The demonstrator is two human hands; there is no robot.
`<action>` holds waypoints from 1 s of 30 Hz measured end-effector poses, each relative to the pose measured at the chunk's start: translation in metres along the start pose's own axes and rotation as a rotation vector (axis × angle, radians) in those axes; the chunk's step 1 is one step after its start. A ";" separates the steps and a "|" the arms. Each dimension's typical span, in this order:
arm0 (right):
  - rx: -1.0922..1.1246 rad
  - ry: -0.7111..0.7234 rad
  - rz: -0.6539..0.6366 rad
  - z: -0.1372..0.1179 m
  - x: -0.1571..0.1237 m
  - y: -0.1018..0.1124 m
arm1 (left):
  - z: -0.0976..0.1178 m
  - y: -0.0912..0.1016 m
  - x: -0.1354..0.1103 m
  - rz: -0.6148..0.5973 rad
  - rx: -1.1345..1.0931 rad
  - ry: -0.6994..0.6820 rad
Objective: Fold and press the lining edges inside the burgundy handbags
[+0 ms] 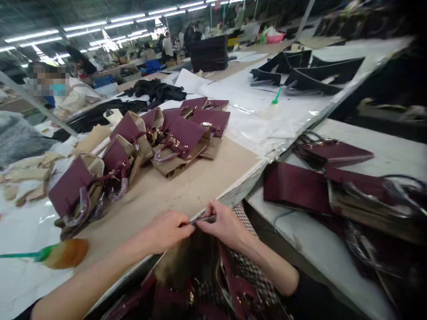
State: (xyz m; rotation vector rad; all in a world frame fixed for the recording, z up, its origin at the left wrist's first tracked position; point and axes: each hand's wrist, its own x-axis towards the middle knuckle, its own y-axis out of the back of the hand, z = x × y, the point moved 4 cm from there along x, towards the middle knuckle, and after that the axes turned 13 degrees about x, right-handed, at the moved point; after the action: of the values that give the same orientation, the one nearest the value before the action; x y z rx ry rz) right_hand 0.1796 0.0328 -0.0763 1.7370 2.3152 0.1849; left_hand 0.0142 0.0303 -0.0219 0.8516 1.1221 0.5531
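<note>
My left hand [172,230] and my right hand [224,224] are close together at the table's front edge, fingers closed. Between them they pinch a thin dark edge, which looks like the top edge of the handbag [182,295] in my lap. This bag is maroon, with a tan inside and gold-coloured metal fittings; its lower part is blurred and in shadow. Left of my forearm a squeeze bottle [68,254] with orange-brown contents and a green nozzle lies on its side. Past my hands, several maroon handbags [187,133] with plastic-wrapped handles lie grouped on the brown board.
More maroon bags [293,186] lie on the lower white surface to the right. Dark panels [327,75] stand on the white sheeting [247,115] farther back, near a second green-nozzled bottle [275,98]. A metal pole [36,104] rises at left; a person [71,95] sits beyond.
</note>
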 end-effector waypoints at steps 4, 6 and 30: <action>0.064 0.010 -0.067 0.003 0.001 -0.001 | -0.008 -0.003 -0.034 -0.014 0.050 0.046; 0.089 0.013 -0.105 0.004 0.001 -0.001 | -0.014 -0.007 -0.054 -0.022 0.083 0.075; 0.100 0.046 -0.060 -0.026 -0.045 0.038 | 0.002 -0.013 0.011 0.097 -0.192 -0.018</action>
State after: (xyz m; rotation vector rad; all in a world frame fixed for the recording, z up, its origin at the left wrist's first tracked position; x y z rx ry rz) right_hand 0.2196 0.0012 -0.0368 1.7234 2.4457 0.1003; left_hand 0.0197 0.0309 -0.0385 0.7455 0.9971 0.7205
